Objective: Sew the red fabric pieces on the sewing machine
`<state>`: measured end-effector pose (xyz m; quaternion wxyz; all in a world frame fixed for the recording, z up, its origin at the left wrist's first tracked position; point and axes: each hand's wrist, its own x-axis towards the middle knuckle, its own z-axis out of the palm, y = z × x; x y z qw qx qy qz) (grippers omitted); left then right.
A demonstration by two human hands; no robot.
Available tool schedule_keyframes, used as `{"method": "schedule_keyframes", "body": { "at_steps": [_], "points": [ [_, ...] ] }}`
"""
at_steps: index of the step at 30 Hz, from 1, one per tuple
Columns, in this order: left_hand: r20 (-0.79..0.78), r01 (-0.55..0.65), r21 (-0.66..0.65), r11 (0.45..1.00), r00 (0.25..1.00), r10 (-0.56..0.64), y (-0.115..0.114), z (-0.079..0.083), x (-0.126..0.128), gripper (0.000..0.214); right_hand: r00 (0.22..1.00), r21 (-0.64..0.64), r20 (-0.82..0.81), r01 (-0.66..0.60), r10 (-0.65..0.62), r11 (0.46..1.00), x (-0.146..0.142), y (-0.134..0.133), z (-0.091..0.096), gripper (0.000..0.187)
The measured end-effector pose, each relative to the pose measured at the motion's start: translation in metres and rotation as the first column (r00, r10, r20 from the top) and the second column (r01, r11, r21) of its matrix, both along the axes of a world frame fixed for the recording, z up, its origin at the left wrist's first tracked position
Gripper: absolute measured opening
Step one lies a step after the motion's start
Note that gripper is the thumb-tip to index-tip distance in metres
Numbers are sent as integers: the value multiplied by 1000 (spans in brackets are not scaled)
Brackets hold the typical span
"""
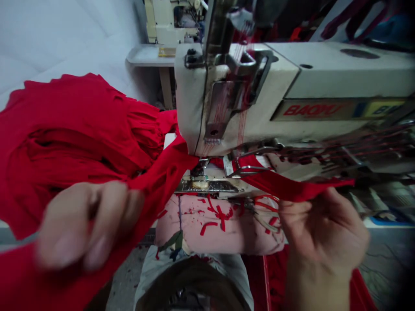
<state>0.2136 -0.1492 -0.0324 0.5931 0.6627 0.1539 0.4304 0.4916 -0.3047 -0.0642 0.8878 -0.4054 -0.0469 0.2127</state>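
A long strip of red fabric (168, 168) runs across the front of a white sewing machine (194, 99), passing behind its needle area (202, 166). My left hand (89, 222), somewhat blurred, is closed on the strip at the left, and the band trails on below it to the lower left corner. At the right, my right hand (324, 229) pinches the strip's other end between thumb and fingers. Several red threads (241, 125) come down the machine's face to the needles. A gathered heap of red cloth (74, 116) lies left of the machine.
A pink pad (194, 233) in front of the machine bears red scraps and thread snippers (266, 220) with red-orange handles. Behind stands another machine (162, 21) beside a white table edge (149, 56). White sheeting (65, 39) hangs at upper left. More red cloth (275, 276) lies below right.
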Motion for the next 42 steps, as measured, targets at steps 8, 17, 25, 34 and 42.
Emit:
{"method": "schedule_keyframes", "body": {
  "at_steps": [8,17,25,34,42],
  "points": [
    [73,5,-50,999,997,-1,-9,-16,72,11,318,-244,924,62,213,968,-62,47,-38,17],
    [266,-147,-182,972,945,192,59,28,10,22,-422,-281,808,337,411,899,-62,49,-48,32],
    [-245,-41,745,665,911,331,15,-30,44,24,-475,-221,779,404,410,888,-52,42,-41,32],
    [-377,267,926,268,706,600,-5,-46,56,30,-388,-257,780,519,492,816,-61,41,-36,26],
    [-424,323,902,287,541,726,-30,-38,60,36,-217,-323,869,432,445,842,-71,46,-40,28]
  ]
}}
